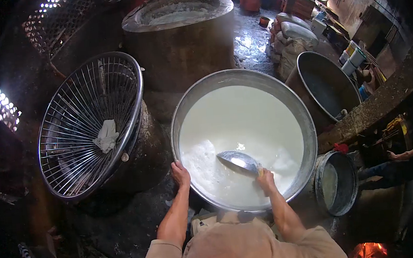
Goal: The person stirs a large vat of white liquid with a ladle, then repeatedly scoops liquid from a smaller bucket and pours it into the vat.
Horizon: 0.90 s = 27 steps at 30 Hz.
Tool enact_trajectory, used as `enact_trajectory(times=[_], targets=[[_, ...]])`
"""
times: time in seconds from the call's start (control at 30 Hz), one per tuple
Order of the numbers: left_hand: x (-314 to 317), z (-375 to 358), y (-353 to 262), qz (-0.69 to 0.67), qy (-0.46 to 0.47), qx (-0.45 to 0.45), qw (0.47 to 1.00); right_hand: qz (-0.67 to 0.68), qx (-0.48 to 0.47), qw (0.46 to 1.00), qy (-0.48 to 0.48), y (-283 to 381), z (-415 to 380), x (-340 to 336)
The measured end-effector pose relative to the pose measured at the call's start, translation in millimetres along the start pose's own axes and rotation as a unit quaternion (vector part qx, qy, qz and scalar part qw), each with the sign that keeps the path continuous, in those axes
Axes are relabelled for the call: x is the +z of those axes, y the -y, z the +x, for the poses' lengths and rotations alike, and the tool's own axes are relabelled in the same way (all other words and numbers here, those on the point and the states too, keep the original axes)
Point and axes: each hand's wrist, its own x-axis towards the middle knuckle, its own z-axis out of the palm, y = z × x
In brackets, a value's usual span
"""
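A wide round metal vat (308, 121) stands in front of me, filled with milky white liquid (239, 112). Foam (202, 163) floats on its near left part. My left hand (181, 174) grips the vat's rim at the near left. In my right hand (266, 180) is the short handle of a metal scoop (238, 160). The scoop lies tilted at the liquid's surface, its bowl pointing left; how deep its lower edge sits is hard to see.
A big wire-rod basket (138, 93) holding a white cloth (106, 136) stands left. Behind is a round masonry tub (176, 53). At right are an empty-looking large vat (329, 88) and a smaller drum (351, 183). Fire (369, 252) glows lower right; another person's arm (407, 154) shows far right.
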Motion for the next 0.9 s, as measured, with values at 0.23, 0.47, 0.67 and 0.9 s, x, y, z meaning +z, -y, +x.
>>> enact_trajectory(times=[0.23, 0.47, 0.67, 0.9], targets=[[-1.0, -2.7, -4.1, -0.019, 0.025, -0.015, 0.999, 0.036, -0.007, 0.998, 0.045, 38.8, -32.9, 34.9], [-6.6, -4.9, -10.8, -0.014, 0.073, -0.053, 0.996, 0.097, 0.057, 0.987, 0.113, 74.0, -54.1, 43.0], [-7.6, -7.0, -11.5, -0.050, 0.083, -0.045, 0.994, 0.147, 0.068, 0.978, 0.135, 114.8, -60.4, 15.5], [-6.5, -9.1, -14.1, -0.054, 0.055, -0.040, 0.996, 0.063, -0.064, 0.993, 0.081, 186.4, 5.7, -16.6]])
